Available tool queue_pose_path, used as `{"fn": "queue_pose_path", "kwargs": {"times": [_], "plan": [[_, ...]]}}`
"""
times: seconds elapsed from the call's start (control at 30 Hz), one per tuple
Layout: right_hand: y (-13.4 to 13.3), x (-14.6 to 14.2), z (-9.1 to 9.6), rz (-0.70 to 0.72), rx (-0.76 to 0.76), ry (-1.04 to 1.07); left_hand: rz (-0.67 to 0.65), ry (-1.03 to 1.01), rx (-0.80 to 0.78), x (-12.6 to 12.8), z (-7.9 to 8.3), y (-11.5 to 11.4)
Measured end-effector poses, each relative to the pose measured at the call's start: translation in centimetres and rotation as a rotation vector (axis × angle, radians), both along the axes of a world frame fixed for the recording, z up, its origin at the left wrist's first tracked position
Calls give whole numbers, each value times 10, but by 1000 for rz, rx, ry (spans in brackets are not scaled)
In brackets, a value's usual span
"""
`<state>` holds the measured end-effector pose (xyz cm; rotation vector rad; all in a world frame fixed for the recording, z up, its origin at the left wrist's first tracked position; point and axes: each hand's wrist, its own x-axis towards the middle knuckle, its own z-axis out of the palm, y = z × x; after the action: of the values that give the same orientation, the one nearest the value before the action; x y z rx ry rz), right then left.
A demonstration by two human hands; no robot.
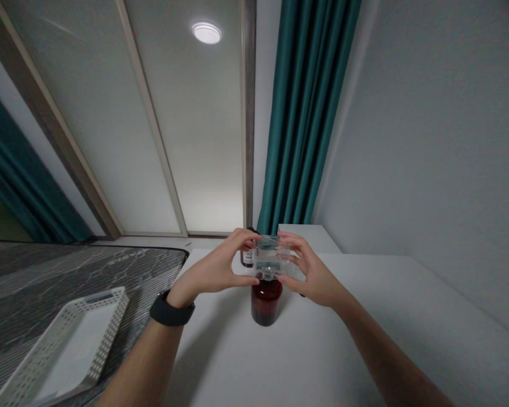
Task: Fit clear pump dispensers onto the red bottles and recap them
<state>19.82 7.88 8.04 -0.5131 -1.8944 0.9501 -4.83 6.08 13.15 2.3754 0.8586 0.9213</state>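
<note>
Both of my hands grip a clear, box-like transparent piece (272, 257) from its two sides; its exact kind is not plain. My left hand (231, 260), with a black band on the wrist, has fingers at its top left and the thumb at its lower left. From the right, my right hand (307, 268) pinches it the same way. Just below and behind it stands a brown glass bottle (266, 302), upright on the white table (322, 350). Whether the clear piece touches the bottle's top cannot be made out.
Behind my left fingers is a second dark bottle (246, 258) with a white label. A white perforated basket (106, 333) lies at left on a grey patterned surface (144, 265). A white box-like block (311, 234) stands at the table's far end, before a green curtain (305, 113).
</note>
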Motion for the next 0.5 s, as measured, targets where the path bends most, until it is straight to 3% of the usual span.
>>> {"fn": "queue_pose_path", "kwargs": {"times": [0.5], "plan": [[-1, 0, 2, 16, 33, 6, 6, 34, 1, 0, 3, -3]]}}
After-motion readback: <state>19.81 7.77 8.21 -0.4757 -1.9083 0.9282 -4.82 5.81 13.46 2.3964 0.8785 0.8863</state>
